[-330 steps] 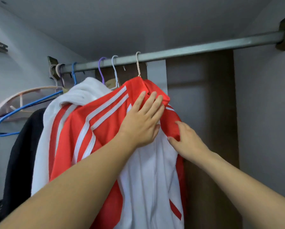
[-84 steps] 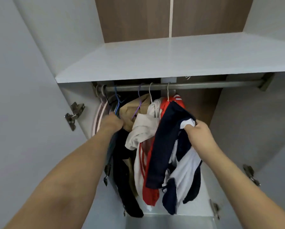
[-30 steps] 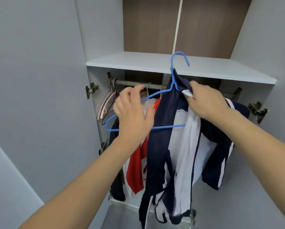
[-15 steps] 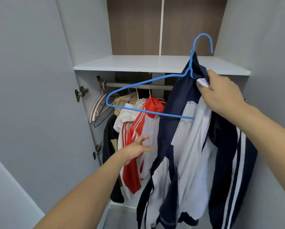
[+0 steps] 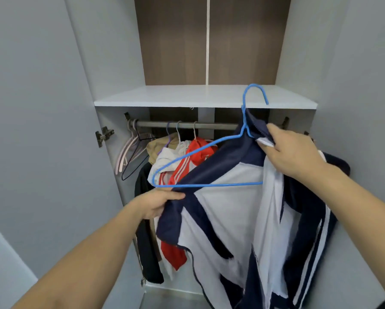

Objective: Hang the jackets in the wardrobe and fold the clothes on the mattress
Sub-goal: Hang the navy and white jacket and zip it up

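Note:
A navy and white jacket (image 5: 227, 197) hangs in front of the open wardrobe, partly draped over a blue wire hanger (image 5: 200, 152). My right hand (image 5: 289, 152) grips the jacket's collar together with the hanger neck, just below the hook. My left hand (image 5: 158, 204) pinches the jacket's navy left shoulder, below the hanger's left tip. Behind, the steel rail (image 5: 187, 125) carries a red and white jacket (image 5: 187, 166), a white garment, a tan one and a black one.
Empty pink and dark hangers (image 5: 131, 152) hang at the rail's left end. A white shelf (image 5: 204, 97) runs above the rail. The wardrobe's grey doors stand open at both sides, a hinge (image 5: 103, 135) on the left one.
My left hand, open half a second ago, has closed on the jacket's left shoulder and spread it out. The hanger and collar have dropped lower, level with the rail.

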